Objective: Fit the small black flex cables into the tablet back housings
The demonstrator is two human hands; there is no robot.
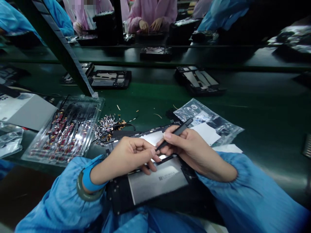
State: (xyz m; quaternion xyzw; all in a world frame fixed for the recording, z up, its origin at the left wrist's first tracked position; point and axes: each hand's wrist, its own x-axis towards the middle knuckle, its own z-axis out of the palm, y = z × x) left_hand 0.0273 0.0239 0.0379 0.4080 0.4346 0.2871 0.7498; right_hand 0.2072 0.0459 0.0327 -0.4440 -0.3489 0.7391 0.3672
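Two hands at work over an opened tablet on a green table.
The right hand point(191, 149) is clamped on black tweezers point(176, 132), tips down at the tablet point(150, 181) lying at the table's point(255, 113) near edge. The left hand point(128, 155), fingers pinched together, rests on it beside the tips. A clear parts tray point(68, 129) sits left, a plastic bag point(209, 119) right.

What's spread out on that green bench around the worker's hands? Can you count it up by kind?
Opened devices (one under the hands, others on the belt): 4
Black tweezers in the right hand: 1
Clear parts tray: 1
Plastic bag: 1
Pile of small cables: 1
Total: 8
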